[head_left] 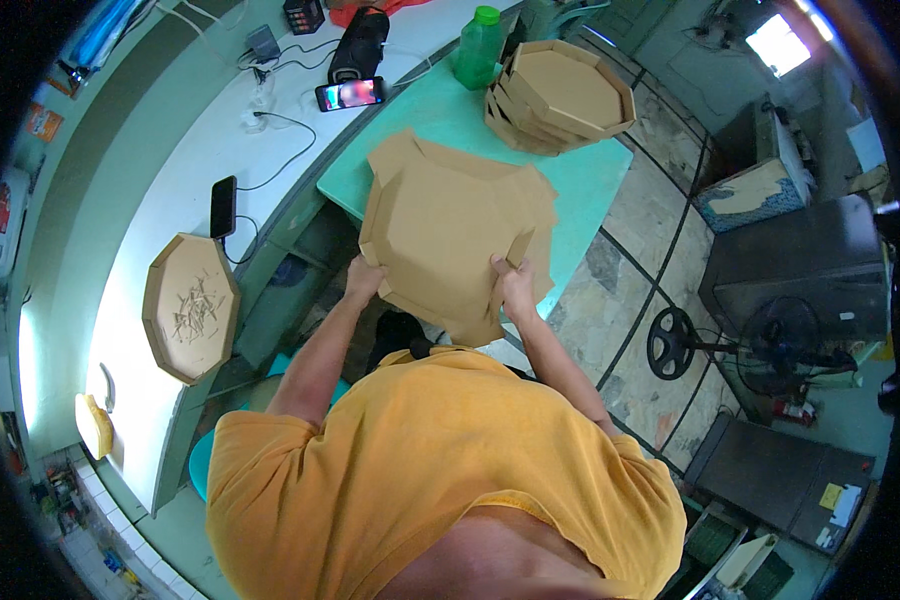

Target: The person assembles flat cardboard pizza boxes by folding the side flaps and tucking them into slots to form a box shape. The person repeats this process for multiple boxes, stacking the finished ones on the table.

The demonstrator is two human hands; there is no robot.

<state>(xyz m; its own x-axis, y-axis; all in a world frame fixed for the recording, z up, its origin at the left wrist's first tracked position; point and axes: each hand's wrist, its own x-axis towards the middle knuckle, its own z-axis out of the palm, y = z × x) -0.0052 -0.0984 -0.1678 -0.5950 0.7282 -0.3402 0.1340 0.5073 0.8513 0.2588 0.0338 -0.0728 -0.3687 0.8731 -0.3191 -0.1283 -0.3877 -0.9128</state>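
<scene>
In front of me a partly folded brown cardboard box [450, 220] lies on the green table [595, 185], its near edge reaching past the table toward my body. Some of its side flaps stand up while others spread flat. My left hand [366, 276] is closed on its near left edge. At the near right, my right hand [513, 284] grips a raised flap, fingers wrapped over it. Farther back on the table rests a stack of folded eight-sided cardboard trays [570, 90]. Beside the stack stands a green plastic bottle [478, 48].
On the white counter [135, 270] at left, an eight-sided cardboard tray [158, 320] holds small thin pieces. Near it lie a phone [224, 207] with a cable, a lit phone [350, 94] and a black cylindrical object [360, 45]. A pedestal fan [775, 345] stands on the floor at right.
</scene>
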